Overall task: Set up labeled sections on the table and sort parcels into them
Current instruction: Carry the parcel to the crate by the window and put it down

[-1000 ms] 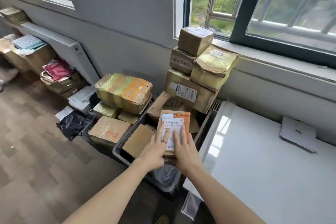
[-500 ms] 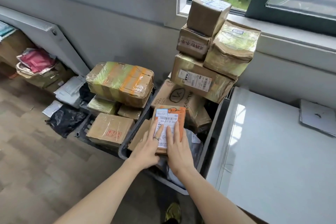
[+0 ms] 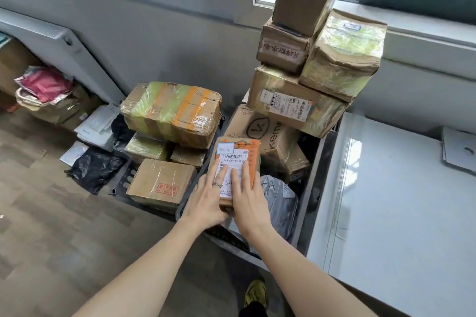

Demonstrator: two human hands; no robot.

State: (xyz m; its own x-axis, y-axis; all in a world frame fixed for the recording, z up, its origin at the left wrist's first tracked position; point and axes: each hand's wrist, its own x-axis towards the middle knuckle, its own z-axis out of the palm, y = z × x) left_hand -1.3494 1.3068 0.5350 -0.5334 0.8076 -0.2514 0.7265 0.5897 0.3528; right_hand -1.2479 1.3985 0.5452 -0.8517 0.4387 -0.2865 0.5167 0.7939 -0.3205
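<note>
A small brown parcel [image 3: 238, 153] with orange tape and a white barcode label is held over the dark crate [image 3: 307, 201] left of the white table [image 3: 399, 213]. My left hand [image 3: 206, 201] and my right hand [image 3: 248, 203] hold its near end side by side. Their fingers lie flat on the label and the thumbs are hidden beneath. More parcels fill the crate: a grey poly bag [image 3: 279, 195], a printed carton [image 3: 260, 128] and a tall stack of taped boxes [image 3: 296, 108] leaning toward the window sill.
Left of the crate sit a big parcel wrapped in orange and green tape [image 3: 172, 113], a box with a red stamp [image 3: 161, 183] and a black bag [image 3: 92, 167] on the wood floor. A grey card [image 3: 458, 149] lies on the table's far side. A radiator [image 3: 64, 44] lines the wall.
The parcel has come up and toward me out of the crate in both hands. The view has tipped down and closer to the parcels.
</note>
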